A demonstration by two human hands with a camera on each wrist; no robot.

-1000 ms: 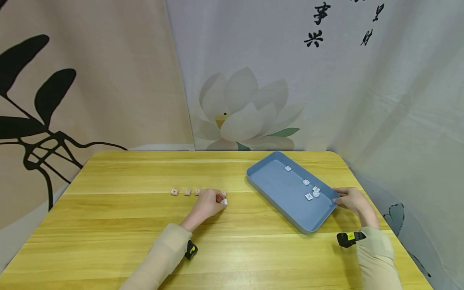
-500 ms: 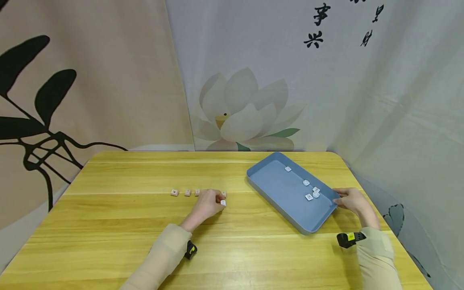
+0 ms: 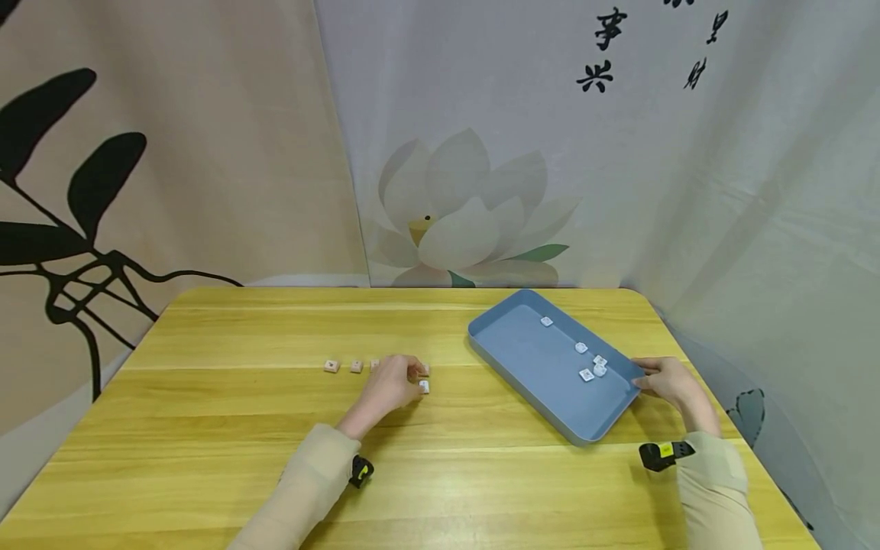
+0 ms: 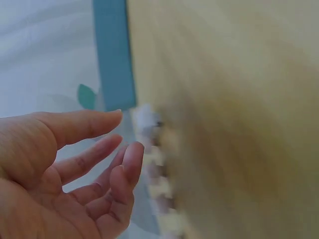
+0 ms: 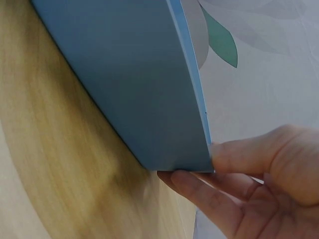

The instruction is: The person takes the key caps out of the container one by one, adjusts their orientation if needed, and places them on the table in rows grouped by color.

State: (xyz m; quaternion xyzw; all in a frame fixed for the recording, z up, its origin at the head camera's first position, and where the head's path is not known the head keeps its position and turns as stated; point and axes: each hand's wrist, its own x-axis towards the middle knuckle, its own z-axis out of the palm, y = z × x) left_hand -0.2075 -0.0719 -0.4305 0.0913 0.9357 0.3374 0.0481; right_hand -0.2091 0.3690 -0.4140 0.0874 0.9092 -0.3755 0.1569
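A small white square piece [image 3: 424,387] with a dark mark on top lies on the wooden table, just off my left hand's [image 3: 388,383] fingertips. In the left wrist view that hand's thumb and fingers are spread apart, and the blurred white piece [image 4: 146,117] shows beyond them. Behind it runs a row of similar pieces [image 3: 331,367], partly hidden by the hand. At the right, my right hand [image 3: 668,382] grips the near right corner of a blue tray [image 3: 529,367], thumb at the rim and fingers against the outer wall [image 5: 144,99].
Several white pieces [image 3: 587,375] lie inside the tray, most toward its right side. The wooden table [image 3: 440,473] stretches toward me in front of both hands. Behind its far edge hangs a printed curtain [image 3: 474,206].
The white piece, held in my left fingers earlier, now lies on the table. The left hand has drawn slightly left and back from it, fingers parted. Right hand and tray stay put.
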